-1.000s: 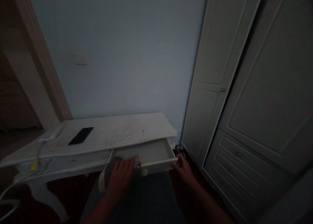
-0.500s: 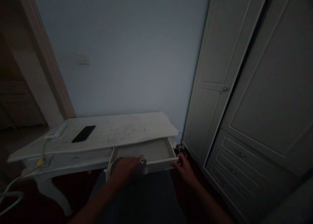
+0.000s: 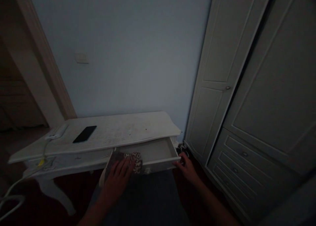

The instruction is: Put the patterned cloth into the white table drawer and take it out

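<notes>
A shallow white drawer stands pulled out from a white side table, and its visible inside is bare. My left hand is at the drawer's left front, its fingers laid over a grey-brown cloth with a pale scroll pattern. The cloth drapes over the drawer's front edge; my thumb is hidden. At the right front corner, my right hand pinches the end of the drawer front.
On the white tabletop lie a dark phone and a white power strip with a cable. A wardrobe with drawers stands close on the right. Dark patterned items lie on the floor beside the table.
My left hand has slid left and back along the drawer front with the cloth, and its fingers are more spread out. More of the cloth's pattern shows. My right hand stays at the corner.
</notes>
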Tool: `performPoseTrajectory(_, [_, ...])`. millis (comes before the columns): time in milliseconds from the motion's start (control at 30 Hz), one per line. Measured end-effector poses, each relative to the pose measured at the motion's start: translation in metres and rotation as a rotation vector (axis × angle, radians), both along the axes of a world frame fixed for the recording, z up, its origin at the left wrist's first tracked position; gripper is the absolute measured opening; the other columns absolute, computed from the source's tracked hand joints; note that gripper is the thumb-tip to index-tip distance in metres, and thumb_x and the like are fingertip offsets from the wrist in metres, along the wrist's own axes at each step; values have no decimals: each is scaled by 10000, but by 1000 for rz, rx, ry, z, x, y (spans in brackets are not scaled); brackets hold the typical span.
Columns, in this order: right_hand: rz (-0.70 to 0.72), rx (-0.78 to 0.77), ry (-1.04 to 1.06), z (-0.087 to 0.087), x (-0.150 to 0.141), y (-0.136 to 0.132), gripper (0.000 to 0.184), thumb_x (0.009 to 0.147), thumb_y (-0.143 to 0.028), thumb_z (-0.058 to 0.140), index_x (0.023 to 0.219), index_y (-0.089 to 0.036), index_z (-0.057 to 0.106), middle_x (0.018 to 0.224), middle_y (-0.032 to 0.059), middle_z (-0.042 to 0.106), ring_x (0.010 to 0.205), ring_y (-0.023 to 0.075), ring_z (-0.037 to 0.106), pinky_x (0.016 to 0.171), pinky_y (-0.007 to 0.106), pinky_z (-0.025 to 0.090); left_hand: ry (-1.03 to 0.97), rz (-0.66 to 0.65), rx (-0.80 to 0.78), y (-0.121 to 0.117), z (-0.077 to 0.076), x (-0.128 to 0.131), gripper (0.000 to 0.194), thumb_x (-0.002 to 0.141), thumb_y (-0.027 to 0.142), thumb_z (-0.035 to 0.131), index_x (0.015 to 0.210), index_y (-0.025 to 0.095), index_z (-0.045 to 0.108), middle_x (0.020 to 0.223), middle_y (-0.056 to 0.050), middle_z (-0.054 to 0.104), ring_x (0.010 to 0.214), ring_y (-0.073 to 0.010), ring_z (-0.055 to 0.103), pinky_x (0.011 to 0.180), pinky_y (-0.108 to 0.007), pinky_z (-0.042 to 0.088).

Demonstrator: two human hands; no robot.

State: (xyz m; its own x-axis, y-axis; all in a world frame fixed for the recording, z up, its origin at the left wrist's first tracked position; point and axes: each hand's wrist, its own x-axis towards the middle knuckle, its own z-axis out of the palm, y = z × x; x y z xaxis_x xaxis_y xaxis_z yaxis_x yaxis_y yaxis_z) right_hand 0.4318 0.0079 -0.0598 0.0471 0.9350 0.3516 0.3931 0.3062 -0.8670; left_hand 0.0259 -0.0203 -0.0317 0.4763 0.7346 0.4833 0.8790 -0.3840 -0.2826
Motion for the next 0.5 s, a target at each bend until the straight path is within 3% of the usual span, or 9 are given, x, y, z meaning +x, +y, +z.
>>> performPoseTrajectory(100, [-3,-7,6,1,0,0,354,845,-549,729,925,-237,580,800,-12,572,764,209,547,692,309,436,-2,66,123,-2,-20,19,575,967,137,524,1525,269,565,1548,-132,588,1428,-323,525,1228,-552,315])
performPoseTrajectory(233, [0,-7,-7,0,2,0,353,851,-550,716,946,-238,583,823,-7,571,782,218,558,710,319,443,-42,96,150,-2,-29,45,535,994,148,501,1519,225,569,1518,-168,603,1412,-342,534,1217,-580,313])
performPoseTrajectory(367, [-3,0,2,-2,2,0,360,849,-558,715,930,-236,574,826,-4,574,793,221,564,717,320,449,-42,70,137,0,-25,60,520,1008,155,497,1515,242,568,1470,-154,638,1366,-327,564,1172,-556,360])
performPoseTrajectory(500, [-7,-7,3,-3,1,1,355,850,-552,714,917,-231,577,814,-3,575,780,218,563,706,318,451,7,49,67,3,-8,64,541,969,103,512,1491,223,592,1369,-149,689,1238,-315,624,1088,-510,431])
